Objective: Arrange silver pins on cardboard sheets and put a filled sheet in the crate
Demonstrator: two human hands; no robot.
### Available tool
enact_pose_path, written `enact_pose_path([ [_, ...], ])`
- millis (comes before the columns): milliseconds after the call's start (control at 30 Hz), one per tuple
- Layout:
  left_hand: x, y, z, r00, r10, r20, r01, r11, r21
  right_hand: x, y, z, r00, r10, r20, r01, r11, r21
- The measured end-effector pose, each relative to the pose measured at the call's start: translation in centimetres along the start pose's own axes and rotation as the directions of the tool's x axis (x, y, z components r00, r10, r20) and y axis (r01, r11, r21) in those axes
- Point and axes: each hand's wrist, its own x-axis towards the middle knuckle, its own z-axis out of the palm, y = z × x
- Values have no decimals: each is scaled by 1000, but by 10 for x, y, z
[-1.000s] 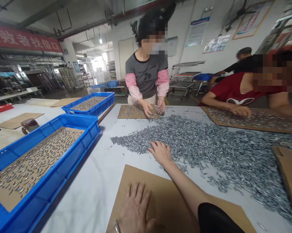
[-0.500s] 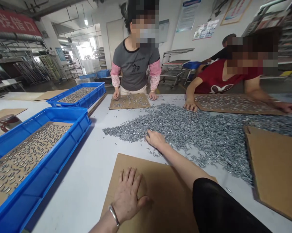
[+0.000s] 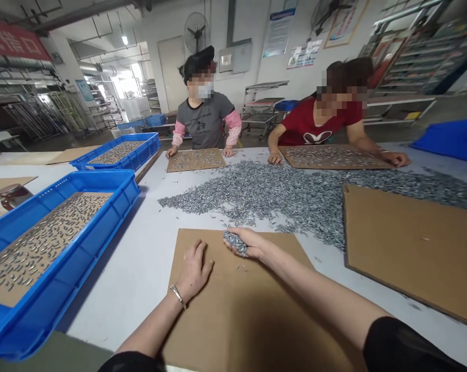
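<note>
My right hand (image 3: pixel 251 242) is cupped around a handful of small silvery metal pieces (image 3: pixel 235 243), narrow and pointed like grains. It is over the far edge of a brown cardboard sheet (image 3: pixel 217 320); a couple of loose pieces show just below it. My left hand (image 3: pixel 194 268), a bracelet at its wrist, rests on the same sheet toward the left, fingers apart and slightly bent, holding nothing. Beyond the sheet spreads a large pile of the same metal pieces (image 3: pixel 295 191) on the white table (image 3: pixel 140 258).
On the left are two blue trays (image 3: pixel 113 227) holding cardboard covered with metal pieces. A stack of cardboard (image 3: pixel 411 248) lies at right. Across the table, a person in grey (image 3: pixel 202 126) and a person in red (image 3: pixel 303 129) each have a piece-covered cardboard sheet before them. A mug (image 3: pixel 14 195) stands far left.
My right hand has come back from the pile to above the cardboard with a handful of metal pieces. My left hand, flat before, now has its fingers bent. The view has turned rightward.
</note>
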Motion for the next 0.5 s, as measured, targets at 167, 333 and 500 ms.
enact_pose_path([
  [167, -13, 7, -2, 999, 6, -46, -12, 989, -145, -22, 24, 27, 992, -40, 123, 33, 998, 57],
  [333, -25, 16, -3, 998, 65, -17, -67, 988, -139, -45, 42, 31, 981, -77, 179, 85, 996, -37],
  [500, -37, 20, -16, 980, 158, 124, -157, 987, -14, -75, 56, -18, 946, -61, 318, 204, 874, -441],
])
